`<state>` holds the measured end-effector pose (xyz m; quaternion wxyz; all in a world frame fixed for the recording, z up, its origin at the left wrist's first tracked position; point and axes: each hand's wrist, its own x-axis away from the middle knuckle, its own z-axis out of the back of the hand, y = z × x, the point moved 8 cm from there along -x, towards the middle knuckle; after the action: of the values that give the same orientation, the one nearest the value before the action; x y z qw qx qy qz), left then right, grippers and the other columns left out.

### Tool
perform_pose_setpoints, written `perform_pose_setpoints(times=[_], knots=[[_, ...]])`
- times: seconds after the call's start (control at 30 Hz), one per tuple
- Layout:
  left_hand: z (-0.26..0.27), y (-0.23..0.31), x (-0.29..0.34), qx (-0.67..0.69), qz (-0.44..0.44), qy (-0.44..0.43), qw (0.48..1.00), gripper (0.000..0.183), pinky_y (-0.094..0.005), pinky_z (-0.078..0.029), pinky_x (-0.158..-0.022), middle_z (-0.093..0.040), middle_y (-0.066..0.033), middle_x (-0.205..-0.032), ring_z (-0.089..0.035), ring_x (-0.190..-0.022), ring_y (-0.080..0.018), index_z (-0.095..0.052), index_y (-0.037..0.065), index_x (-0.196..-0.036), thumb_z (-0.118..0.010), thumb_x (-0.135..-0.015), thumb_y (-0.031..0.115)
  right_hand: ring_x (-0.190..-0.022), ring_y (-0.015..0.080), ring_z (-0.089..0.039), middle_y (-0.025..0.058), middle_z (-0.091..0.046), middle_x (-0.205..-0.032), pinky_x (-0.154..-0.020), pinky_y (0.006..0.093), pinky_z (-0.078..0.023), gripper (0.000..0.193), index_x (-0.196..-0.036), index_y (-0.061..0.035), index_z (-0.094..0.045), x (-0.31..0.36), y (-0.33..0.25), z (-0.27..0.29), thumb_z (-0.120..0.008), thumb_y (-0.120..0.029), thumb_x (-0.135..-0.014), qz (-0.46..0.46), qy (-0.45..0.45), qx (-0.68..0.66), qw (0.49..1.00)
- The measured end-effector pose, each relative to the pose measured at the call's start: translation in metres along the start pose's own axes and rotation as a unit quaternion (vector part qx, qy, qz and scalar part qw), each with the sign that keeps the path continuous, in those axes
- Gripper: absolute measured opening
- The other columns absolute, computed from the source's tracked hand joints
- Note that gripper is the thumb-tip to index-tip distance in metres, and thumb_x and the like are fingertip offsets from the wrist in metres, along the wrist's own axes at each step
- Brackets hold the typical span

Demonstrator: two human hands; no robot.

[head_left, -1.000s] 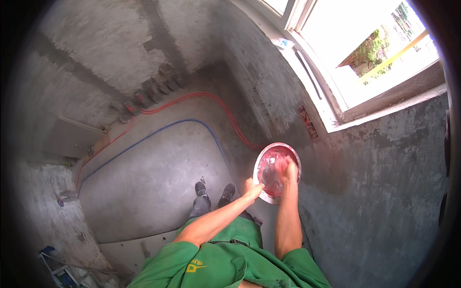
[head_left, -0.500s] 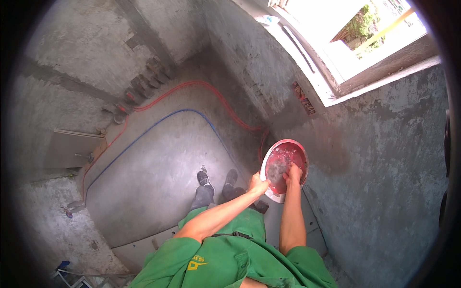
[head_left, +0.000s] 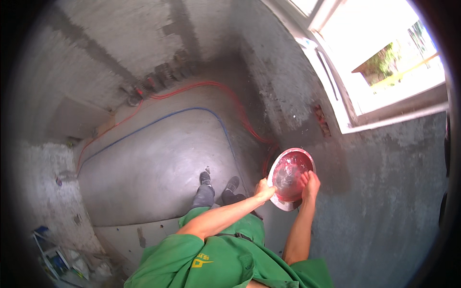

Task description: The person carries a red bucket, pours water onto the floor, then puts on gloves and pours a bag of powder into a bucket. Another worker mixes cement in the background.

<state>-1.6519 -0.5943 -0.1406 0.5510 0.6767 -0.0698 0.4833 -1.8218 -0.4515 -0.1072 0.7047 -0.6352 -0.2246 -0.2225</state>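
A: What does the room look like?

B: Bare and grey. At the near left stands a ladder (head_left: 48, 259); then comes the floor (head_left: 149, 182), with a red hose (head_left: 206, 84) and a blue hose (head_left: 185, 109) curving along its far side. Two shoes (head_left: 205, 178) stand near the middle.

A: And the hands?

B: The left hand (head_left: 265, 189) is closed on the left rim of the bowl (head_left: 286, 206), thumb over the edge; its fingers underneath are hidden. The bowl is right of the shoes, held up and tilted so its red inside shows. The right hand (head_left: 310, 181) is at the bowl's right rim, fingers narrow and curled; I can't tell whether they hold anything or touch the side.

A: Further right?

B: A bright window (head_left: 353, 119) at the far side, then the rough wall (head_left: 394, 187).

A: How is this done well?

B: I'd keep the left grip firm, the bowl steady and not too tipped, and the right fingers working close along the inner side.

A: What differs from half a second ago?

B: The right hand was deeper inside; now it's out by the rim. The whole view has shifted too.
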Motion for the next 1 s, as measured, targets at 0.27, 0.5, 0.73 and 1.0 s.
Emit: perform_pose_setpoints(times=[0.27,0.5,0.73,1.0], knots=[[0.056,0.012,-0.022,0.102,-0.017,0.069,0.992,0.037,-0.0353,-0.048,-0.073,-0.064,-0.0161,-0.089,-0.062,-0.083,-0.0255,-0.06,-0.001,-0.1,-0.061,-0.065,0.014,-0.083,0.0242,-0.059,0.0116,-0.06,-0.095,-0.074,0.0375,-0.051,0.023,-0.106,-0.0004,-0.054,0.022,-0.016,-0.177,-0.05,-0.015,-0.088,-0.062,-0.243,-0.118,0.961],[0.133,0.038,-0.032,0.122,-0.005,0.145,0.982,0.039,-0.0372,-0.049,-0.076,-0.065,-0.0212,-0.093,-0.063,-0.09,-0.0297,-0.061,-0.001,-0.101,-0.063,-0.067,0.016,-0.099,0.0279,-0.059,0.018,-0.057,-0.107,-0.085,0.0366,-0.05,0.035,-0.115,0.0065,-0.049,0.085,-0.112,-0.267,-0.053,-0.019,-0.09,0.073,-0.362,-0.111,0.922],[0.188,0.045,-0.047,0.166,0.034,0.124,0.978,0.048,-0.037,-0.045,-0.076,-0.055,-0.0218,-0.098,-0.055,-0.091,-0.028,-0.05,-0.009,-0.103,-0.064,-0.065,0.018,-0.061,0.0138,-0.054,0.0029,-0.056,-0.077,-0.052,0.0314,-0.05,0.019,-0.097,-0.0064,-0.057,0.003,0.006,-0.277,-0.056,-0.021,-0.085,0.013,-0.172,0.2,0.964],[0.256,0.05,-0.068,0.255,0.017,0.17,0.952,0.044,-0.0361,-0.048,-0.071,-0.061,-0.021,-0.09,-0.061,-0.083,-0.0279,-0.055,-0.01,-0.095,-0.065,-0.064,0.019,-0.081,0.0209,-0.06,0.0126,-0.06,-0.091,-0.074,0.0329,-0.051,0.022,-0.101,0.0032,-0.056,0.09,-0.032,-0.456,-0.053,-0.015,-0.088,-0.014,-0.364,0.011,0.931]])
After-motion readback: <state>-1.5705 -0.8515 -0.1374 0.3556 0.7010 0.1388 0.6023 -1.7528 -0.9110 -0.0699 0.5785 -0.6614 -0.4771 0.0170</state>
